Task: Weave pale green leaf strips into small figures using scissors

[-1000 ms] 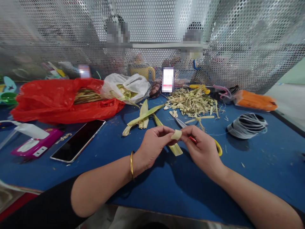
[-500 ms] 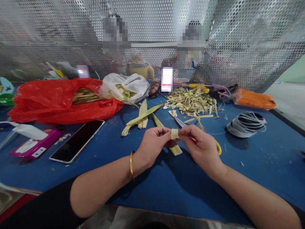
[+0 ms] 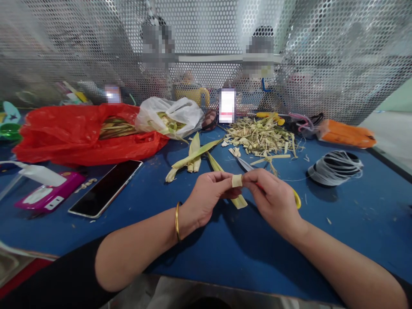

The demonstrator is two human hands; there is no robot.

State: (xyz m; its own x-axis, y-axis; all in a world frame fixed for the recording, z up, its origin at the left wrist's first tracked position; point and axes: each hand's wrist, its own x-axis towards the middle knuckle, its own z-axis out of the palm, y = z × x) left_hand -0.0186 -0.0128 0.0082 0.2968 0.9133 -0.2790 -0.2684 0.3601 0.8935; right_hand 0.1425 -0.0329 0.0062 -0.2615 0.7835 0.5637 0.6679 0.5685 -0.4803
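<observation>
Bridging left grip (image 3: 206,197) and right grip (image 3: 277,199); pale leaf strip (image 3: 237,180), ends pinched narrowly by both.

i could draw my left hand (image 3: 206,197) or right hand (image 3: 273,197) over bare table (image 3: 206,253) at lower centre. the phone (image 3: 106,189) bars me at left, the thread spool (image 3: 334,168) at right, the mesh panel (image 3: 209,30) up top.

A pale strip (image 3: 237,180) is held between left hand (image 3: 206,198) and right hand (image 3: 275,198)
</observation>
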